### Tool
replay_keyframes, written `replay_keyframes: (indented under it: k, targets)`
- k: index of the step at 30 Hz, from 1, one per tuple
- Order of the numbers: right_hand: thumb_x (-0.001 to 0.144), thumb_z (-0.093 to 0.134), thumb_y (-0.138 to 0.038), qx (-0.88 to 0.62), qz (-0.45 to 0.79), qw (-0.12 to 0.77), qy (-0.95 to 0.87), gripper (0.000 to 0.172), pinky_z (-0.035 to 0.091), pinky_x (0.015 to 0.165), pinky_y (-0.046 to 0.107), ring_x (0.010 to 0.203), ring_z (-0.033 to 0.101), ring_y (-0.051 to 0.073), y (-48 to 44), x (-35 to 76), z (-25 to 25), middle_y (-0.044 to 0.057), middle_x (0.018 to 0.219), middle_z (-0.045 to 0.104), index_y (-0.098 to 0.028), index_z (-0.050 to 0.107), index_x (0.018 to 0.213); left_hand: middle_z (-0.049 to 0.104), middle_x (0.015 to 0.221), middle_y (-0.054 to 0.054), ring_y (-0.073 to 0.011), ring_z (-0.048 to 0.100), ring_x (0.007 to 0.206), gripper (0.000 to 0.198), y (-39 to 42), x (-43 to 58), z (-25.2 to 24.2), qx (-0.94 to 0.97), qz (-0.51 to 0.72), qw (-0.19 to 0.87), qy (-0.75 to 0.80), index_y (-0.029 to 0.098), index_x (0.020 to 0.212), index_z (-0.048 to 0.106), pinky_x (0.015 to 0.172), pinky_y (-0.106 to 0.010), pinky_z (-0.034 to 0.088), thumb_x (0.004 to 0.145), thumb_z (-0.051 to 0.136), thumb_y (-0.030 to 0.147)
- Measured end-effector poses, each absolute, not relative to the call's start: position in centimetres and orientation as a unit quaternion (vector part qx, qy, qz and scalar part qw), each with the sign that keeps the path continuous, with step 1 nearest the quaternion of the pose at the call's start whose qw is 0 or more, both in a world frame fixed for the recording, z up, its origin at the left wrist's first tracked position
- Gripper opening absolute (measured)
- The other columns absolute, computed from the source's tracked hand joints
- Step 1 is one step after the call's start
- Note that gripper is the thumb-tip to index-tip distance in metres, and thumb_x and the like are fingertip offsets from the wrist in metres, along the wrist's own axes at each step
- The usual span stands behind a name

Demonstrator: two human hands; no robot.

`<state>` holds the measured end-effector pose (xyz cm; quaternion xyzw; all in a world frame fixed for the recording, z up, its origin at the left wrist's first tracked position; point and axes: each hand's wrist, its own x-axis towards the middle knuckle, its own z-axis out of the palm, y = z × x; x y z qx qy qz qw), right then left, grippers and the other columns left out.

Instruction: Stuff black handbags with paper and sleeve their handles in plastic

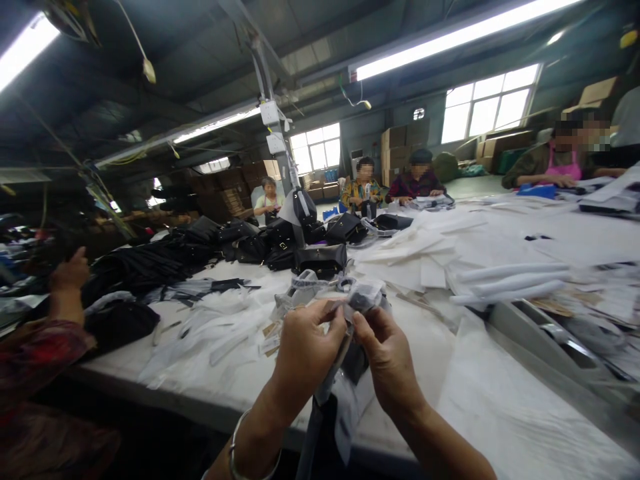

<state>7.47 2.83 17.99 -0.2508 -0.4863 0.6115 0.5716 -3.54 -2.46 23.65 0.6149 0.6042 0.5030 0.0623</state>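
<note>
My left hand [303,350], with a metal bangle at the wrist, pinches thin translucent wrapping [367,292] between thumb and fingers. Close beside it, my right hand [393,360] is closed on the same wrapping, with thumb and forefinger nearly meeting those of the left. A dark strap-like piece [320,427], partly covered by pale film, hangs below my hands over the table's front edge. What lies inside the wrapping is hard to make out. Just beyond my fingers sits a black handbag [321,259].
Black bags [240,243] are heaped at the back left of the white table [425,360]. White sheets [415,240] and rolled white padding [515,280] lie right, near a grey tape dispenser [545,340]. A co-worker's arm [67,300] reaches in from the left. Several people sit opposite.
</note>
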Motion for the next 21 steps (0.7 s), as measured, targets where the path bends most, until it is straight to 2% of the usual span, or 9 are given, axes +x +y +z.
replay_keyframes:
  k: [3, 7, 10, 13, 15, 17, 19, 21]
  targets:
    - [0.08, 0.075, -0.05, -0.255, 0.606, 0.57, -0.492, 0.038, 0.045, 0.068, 0.027, 0.07, 0.055, 0.015, 3.0, 7.4, 17.9, 0.0, 0.077, 0.063, -0.018, 0.068, 0.099, 0.076, 0.104, -0.01, -0.0298, 0.072, 0.093, 0.027, -2.5, -3.3, 23.0, 0.616, 0.477, -0.038, 0.625, 0.025, 0.111, 0.075, 0.088, -0.038, 0.054, 0.089, 0.06, 0.027]
    - [0.08, 0.075, -0.049, -0.245, 0.607, 0.569, -0.497, 0.034, 0.046, 0.07, 0.028, 0.069, 0.054, 0.016, 3.1, 7.1, 17.6, 0.0, 0.076, 0.062, -0.02, 0.066, 0.095, 0.074, 0.103, -0.02, -0.0354, 0.072, 0.089, 0.035, -2.5, -2.1, 22.0, 0.59, 0.431, -0.108, 0.674, 0.016, 0.119, 0.072, 0.086, -0.047, 0.055, 0.091, 0.053, 0.026]
    - [0.081, 0.076, -0.045, -0.219, 0.618, 0.574, -0.49, 0.029, 0.048, 0.077, 0.031, 0.074, 0.058, 0.018, 3.3, 6.8, 17.5, 0.001, 0.078, 0.063, -0.021, 0.066, 0.095, 0.067, 0.122, -0.022, -0.0364, 0.066, 0.112, 0.039, -2.6, -0.9, 21.3, 0.57, 0.455, -0.095, 0.677, 0.012, 0.125, 0.067, 0.098, -0.049, 0.05, 0.094, 0.046, 0.022]
    - [0.08, 0.078, -0.042, -0.196, 0.638, 0.57, -0.48, 0.027, 0.048, 0.085, 0.033, 0.084, 0.061, 0.02, 3.3, 6.9, 17.3, 0.003, 0.088, 0.066, -0.022, 0.067, 0.096, 0.052, 0.143, -0.021, -0.0354, 0.051, 0.132, 0.045, -2.5, -0.1, 20.6, 0.572, 0.479, -0.075, 0.662, 0.01, 0.136, 0.058, 0.112, -0.052, 0.038, 0.094, 0.043, 0.018]
    - [0.08, 0.078, -0.042, -0.197, 0.646, 0.561, -0.48, 0.026, 0.049, 0.083, 0.033, 0.084, 0.061, 0.021, 3.3, 7.2, 17.1, 0.003, 0.088, 0.067, -0.022, 0.067, 0.093, 0.043, 0.15, -0.019, -0.0345, 0.043, 0.139, 0.049, -2.5, 0.3, 20.2, 0.578, 0.48, -0.076, 0.655, 0.01, 0.141, 0.052, 0.117, -0.053, 0.031, 0.094, 0.044, 0.018]
    - [0.085, 0.071, -0.047, -0.2, 0.646, 0.55, -0.491, 0.026, 0.049, 0.075, 0.032, 0.076, 0.059, 0.02, 3.2, 7.6, 16.9, 0.003, 0.081, 0.064, -0.022, 0.067, 0.089, 0.038, 0.154, -0.016, -0.0334, 0.036, 0.143, 0.052, -2.4, 0.5, 19.9, 0.578, 0.485, -0.076, 0.652, 0.011, 0.144, 0.048, 0.119, -0.053, 0.026, 0.093, 0.047, 0.019]
    - [0.088, 0.065, -0.051, -0.196, 0.642, 0.539, -0.509, 0.03, 0.048, 0.07, 0.031, 0.074, 0.059, 0.019, 3.1, 8.0, 17.0, 0.002, 0.078, 0.064, -0.021, 0.068, 0.09, 0.036, 0.155, -0.015, -0.0332, 0.034, 0.144, 0.055, -2.3, 0.7, 19.7, 0.577, 0.481, -0.079, 0.655, 0.012, 0.147, 0.045, 0.12, -0.052, 0.024, 0.093, 0.049, 0.021]
    - [0.085, 0.069, -0.051, -0.195, 0.639, 0.53, -0.522, 0.031, 0.049, 0.073, 0.031, 0.08, 0.061, 0.021, 3.0, 8.3, 17.2, 0.004, 0.082, 0.067, -0.021, 0.069, 0.094, 0.035, 0.155, -0.016, -0.0335, 0.033, 0.144, 0.057, -2.5, 0.7, 19.6, 0.581, 0.466, -0.089, 0.662, 0.011, 0.148, 0.043, 0.12, -0.053, 0.024, 0.092, 0.047, 0.018]
